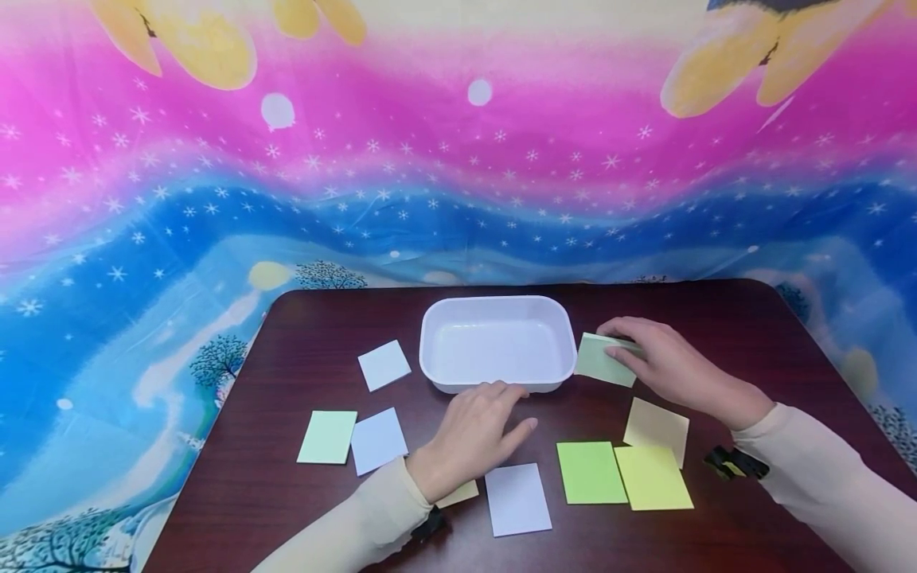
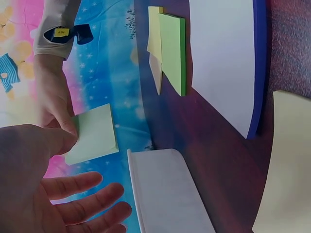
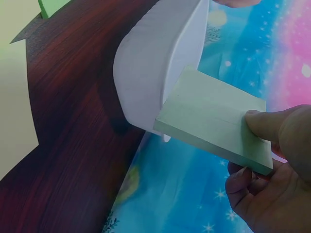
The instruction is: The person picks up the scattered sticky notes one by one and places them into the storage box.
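Note:
My right hand (image 1: 662, 362) pinches a pale green sticky note pad (image 3: 214, 114), thumb on top and fingers beneath. In the head view the pad overlaps the right end of a white plastic tub (image 1: 497, 350); the right wrist view shows its corner right by the tub's rim. My left hand (image 1: 476, 438) is in front of the tub with fingers loosely spread and nothing in them. Under the left wrist, a yellowish pad (image 1: 460, 495) is mostly hidden. A lavender pad (image 1: 519, 500) lies just to the right of it.
On the right of the dark wooden table (image 1: 301, 517) lie a bright green pad (image 1: 591, 473), a yellow pad (image 1: 655, 479) and a tan pad (image 1: 657, 430). Leftward are a light green pad (image 1: 327, 437), a bluish pad (image 1: 378, 440) and a whitish pad (image 1: 384, 365). A patterned cloth (image 1: 458, 199) hangs behind.

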`<action>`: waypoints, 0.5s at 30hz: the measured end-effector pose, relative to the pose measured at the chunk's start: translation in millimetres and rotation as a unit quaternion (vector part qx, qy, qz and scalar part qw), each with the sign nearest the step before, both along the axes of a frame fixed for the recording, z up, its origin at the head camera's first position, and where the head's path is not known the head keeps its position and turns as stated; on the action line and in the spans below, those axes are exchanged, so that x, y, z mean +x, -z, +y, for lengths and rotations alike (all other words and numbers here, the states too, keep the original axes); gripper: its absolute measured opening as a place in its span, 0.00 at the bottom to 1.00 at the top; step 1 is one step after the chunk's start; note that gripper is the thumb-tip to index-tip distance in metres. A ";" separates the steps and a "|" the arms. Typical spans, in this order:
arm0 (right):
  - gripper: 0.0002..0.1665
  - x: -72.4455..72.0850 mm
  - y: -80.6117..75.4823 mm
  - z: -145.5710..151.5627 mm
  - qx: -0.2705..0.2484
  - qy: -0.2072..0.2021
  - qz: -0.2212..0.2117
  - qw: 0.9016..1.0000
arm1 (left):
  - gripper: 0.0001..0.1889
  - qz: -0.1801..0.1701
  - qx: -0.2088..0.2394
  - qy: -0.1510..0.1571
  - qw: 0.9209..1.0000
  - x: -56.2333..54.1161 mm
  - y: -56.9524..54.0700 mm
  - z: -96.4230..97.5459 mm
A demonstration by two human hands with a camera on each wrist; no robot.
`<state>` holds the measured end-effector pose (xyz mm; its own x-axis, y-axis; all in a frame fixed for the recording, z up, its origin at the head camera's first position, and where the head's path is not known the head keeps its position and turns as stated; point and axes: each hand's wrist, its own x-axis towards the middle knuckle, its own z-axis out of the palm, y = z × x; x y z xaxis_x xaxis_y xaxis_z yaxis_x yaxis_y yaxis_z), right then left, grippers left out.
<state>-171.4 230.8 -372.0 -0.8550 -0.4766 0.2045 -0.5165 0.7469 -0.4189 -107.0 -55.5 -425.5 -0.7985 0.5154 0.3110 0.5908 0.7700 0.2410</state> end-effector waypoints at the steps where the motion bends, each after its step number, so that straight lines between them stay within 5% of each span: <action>1: 0.14 0.5 -0.9 -0.8 0.000 0.000 -0.001 1.000 | 0.18 0.000 -0.001 -0.001 1.000 -0.2 -0.7 -0.4; 15: 0.16 3.0 -6.1 -9.8 -0.005 -0.017 0.004 1.000 | 0.18 -0.006 -0.001 -0.015 1.000 -2.6 -4.8 -6.8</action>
<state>-168.4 221.0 -365.9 -0.8367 -0.5032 0.2162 -0.5448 0.7242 -0.4228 -109.6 -62.3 -420.7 -0.8173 0.4919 0.3001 0.5645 0.7878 0.2463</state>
